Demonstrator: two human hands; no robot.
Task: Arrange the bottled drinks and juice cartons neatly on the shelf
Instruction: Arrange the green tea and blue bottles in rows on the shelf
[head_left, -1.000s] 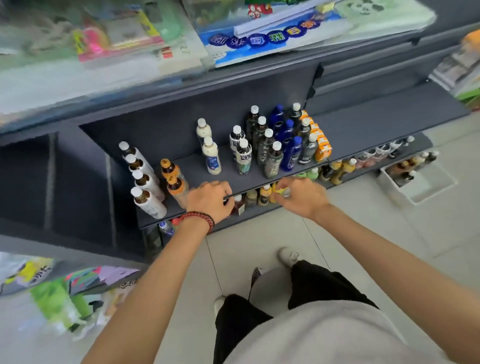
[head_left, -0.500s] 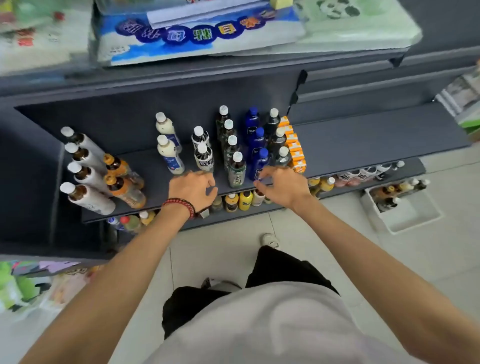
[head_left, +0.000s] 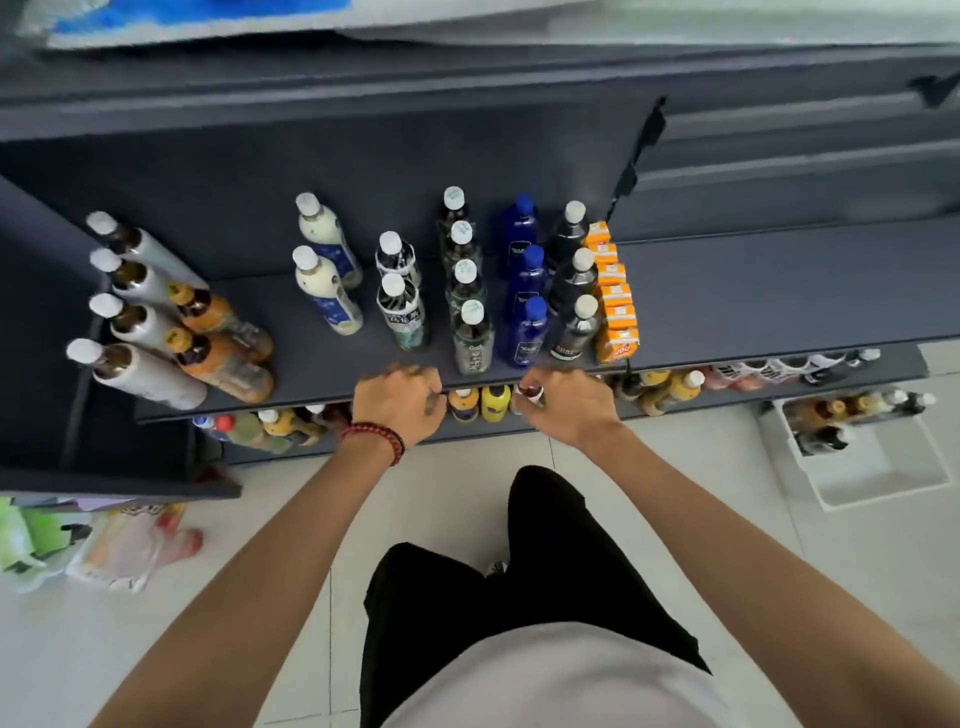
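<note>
And both hands are back off the rows now: half a second ago the right hand (head_left: 569, 408) was up against the front blue bottle, and now it sits at the front lip of the shelf (head_left: 727, 291), just clear of the blue bottles (head_left: 530, 332). The left hand (head_left: 400, 405), beaded bracelet (head_left: 376, 439) at the wrist, has slid back to that edge too. Both arms reach forward, knuckles up. The right fingers curl round a small red-topped bottle (head_left: 531, 392) over the lower shelf (head_left: 519, 423), beside the yellow bottles (head_left: 493, 402). The left fingers are curled as well, but I cannot tell whether they grasp anything. The bottled rows stand upright mid-shelf, with the juice cartons (head_left: 615, 312) lined touching their right side.
</note>
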